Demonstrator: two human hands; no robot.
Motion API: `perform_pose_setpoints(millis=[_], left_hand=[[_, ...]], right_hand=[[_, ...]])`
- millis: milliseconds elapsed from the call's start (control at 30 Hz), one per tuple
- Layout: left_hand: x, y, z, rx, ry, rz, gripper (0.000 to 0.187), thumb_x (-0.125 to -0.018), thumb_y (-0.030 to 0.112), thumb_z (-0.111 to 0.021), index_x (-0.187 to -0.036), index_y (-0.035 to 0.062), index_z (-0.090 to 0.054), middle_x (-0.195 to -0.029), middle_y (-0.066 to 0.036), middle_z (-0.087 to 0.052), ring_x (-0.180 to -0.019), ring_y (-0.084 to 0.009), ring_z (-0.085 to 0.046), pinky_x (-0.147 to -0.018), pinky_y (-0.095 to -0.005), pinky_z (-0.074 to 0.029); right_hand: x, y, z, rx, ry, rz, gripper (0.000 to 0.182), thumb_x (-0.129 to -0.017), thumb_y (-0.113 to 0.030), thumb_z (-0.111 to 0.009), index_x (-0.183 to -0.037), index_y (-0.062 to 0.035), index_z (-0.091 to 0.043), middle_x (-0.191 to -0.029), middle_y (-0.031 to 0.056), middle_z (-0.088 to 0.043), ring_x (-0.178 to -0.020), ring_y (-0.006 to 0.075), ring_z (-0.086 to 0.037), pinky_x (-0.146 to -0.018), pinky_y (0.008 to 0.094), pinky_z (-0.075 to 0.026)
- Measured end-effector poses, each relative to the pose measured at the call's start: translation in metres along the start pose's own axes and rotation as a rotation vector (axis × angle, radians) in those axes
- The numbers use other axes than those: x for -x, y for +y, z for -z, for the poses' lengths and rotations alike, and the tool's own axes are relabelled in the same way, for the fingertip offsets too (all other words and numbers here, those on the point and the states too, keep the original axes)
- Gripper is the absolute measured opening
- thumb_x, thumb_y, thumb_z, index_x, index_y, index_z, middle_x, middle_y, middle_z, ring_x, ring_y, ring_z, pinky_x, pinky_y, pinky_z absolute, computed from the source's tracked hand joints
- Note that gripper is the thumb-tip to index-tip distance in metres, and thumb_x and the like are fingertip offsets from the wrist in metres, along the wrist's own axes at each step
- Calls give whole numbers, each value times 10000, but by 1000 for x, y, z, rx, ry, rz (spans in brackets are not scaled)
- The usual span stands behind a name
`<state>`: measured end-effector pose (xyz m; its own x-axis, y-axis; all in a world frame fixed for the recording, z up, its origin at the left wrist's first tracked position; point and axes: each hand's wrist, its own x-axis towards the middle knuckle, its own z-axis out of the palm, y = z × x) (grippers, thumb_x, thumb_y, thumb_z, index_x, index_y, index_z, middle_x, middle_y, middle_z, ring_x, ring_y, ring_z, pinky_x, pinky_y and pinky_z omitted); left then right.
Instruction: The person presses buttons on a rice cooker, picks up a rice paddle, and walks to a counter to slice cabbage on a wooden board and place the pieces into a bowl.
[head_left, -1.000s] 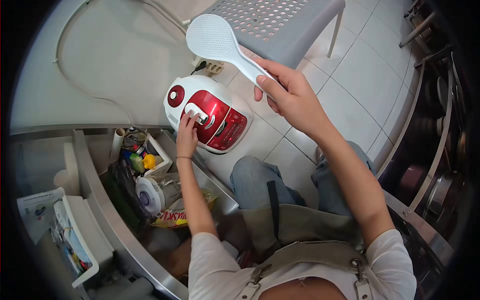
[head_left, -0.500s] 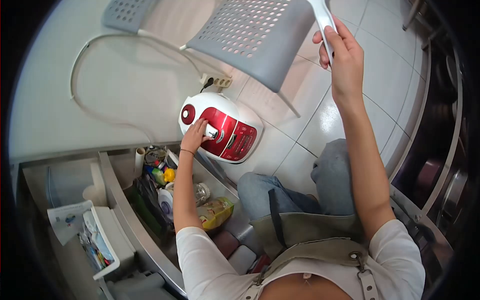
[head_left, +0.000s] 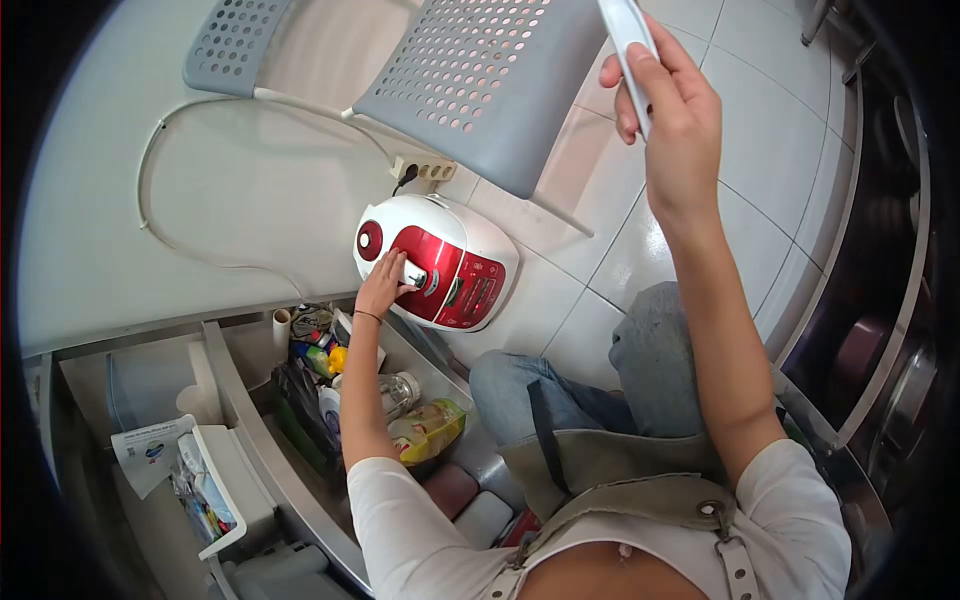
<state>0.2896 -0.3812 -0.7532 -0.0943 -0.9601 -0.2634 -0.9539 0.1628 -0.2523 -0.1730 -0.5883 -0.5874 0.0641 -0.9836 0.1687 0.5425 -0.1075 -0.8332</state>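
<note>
A white and red rice cooker (head_left: 440,262) stands on the floor, its lid closed and its control panel facing right. My left hand (head_left: 383,283) is at the white lid latch (head_left: 413,276), fingers on one side and thumb on the other. Raised at the upper right, my right hand (head_left: 675,110) is closed around a slim white utensil (head_left: 628,55). The top of that utensil is cut off by the frame edge, so its head is hidden.
A grey perforated chair (head_left: 450,80) stands behind the cooker, beside a power strip (head_left: 423,168) with a plug in it. At lower left, an open drawer (head_left: 285,440) holds packets, a jar and bags. A white bin (head_left: 230,470) of small items sits left of it.
The view has shifted slightly. My right hand with the white utensil appears a little further left. My left hand stays at the latch, and the lid remains closed.
</note>
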Motion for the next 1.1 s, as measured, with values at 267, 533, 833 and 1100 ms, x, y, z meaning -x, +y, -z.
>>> perform_pose_setpoints(millis=[267, 533, 833, 1100], left_hand=[[0, -1, 12, 15, -58, -206, 743, -821, 355, -646, -1425, 51, -338, -1407, -146, -422, -1346, -355, -345, -1097, -388, -352], [4, -6, 0, 84, 46, -199, 699, -822, 338, -667, -1403, 70, -384, -1379, -160, -457, -1334, -372, -365, -1062, -405, -392], [4, -3, 1, 27, 27, -164, 677, -835, 377, -649, -1386, 64, -410, -1377, -162, -467, -1325, -365, -381, -1040, -393, -414], [-2, -8, 13, 147, -20, -171, 665, -810, 371, -683, -1380, 125, -444, -1404, -123, -449, -1304, -353, -413, -1015, -404, -440]], right_hand=[[1, 3, 2, 15, 30, -18, 401, -973, -119, -423, -1329, 60, -461, -758, 35, -549, -504, 42, -414, -451, 171, -340], [8, 15, -18, 64, -4, -38, 385, -978, -119, -418, -1313, 65, -468, -757, 35, -553, -504, 40, -418, -450, 176, -353], [13, 28, -31, 67, -46, -52, 393, -980, -119, -427, -1326, 65, -458, -760, 34, -557, -515, 42, -427, -452, 178, -359], [10, 26, -26, 94, -27, -53, 401, -976, -118, -426, -1327, 75, -453, -764, 40, -561, -514, 46, -428, -454, 181, -357]])
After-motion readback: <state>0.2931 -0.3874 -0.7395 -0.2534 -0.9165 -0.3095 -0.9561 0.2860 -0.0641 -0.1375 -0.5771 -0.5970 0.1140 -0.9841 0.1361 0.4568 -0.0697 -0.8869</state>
